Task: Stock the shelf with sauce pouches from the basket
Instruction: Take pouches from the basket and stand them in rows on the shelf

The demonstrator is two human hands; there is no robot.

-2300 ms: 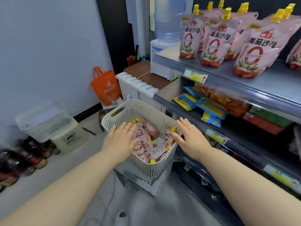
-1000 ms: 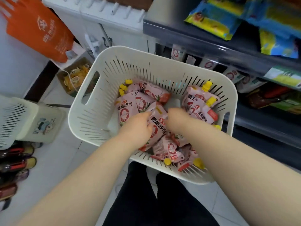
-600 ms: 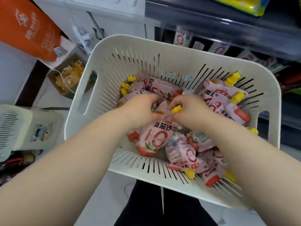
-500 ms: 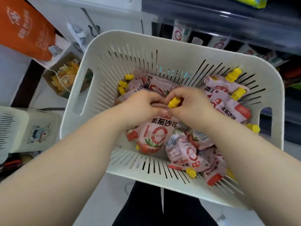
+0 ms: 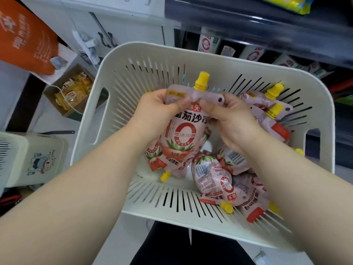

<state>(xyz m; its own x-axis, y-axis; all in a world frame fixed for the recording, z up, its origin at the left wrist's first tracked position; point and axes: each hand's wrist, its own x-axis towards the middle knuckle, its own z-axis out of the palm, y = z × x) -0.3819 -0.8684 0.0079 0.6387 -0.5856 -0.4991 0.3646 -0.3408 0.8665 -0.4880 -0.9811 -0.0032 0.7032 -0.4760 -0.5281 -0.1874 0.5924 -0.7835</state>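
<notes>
Above the basket (image 5: 122,60), both hands (image 5: 193,117) grip one pouch (image 5: 184,134) (upright).

Single head-worn camera looks steeply down, close over a basket (image 5: 122,60), with a shelf (image 5: 267,25) edging the top right.

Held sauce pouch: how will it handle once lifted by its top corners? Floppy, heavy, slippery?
The sauce pouch is probably floppy: its top edge crumples where the left hand and right hand pinch it. Its bulging lower body suggests weight sits low, so it may swing. The glossy film looks slippery; the yellow cap looks like the only rigid part.
</notes>
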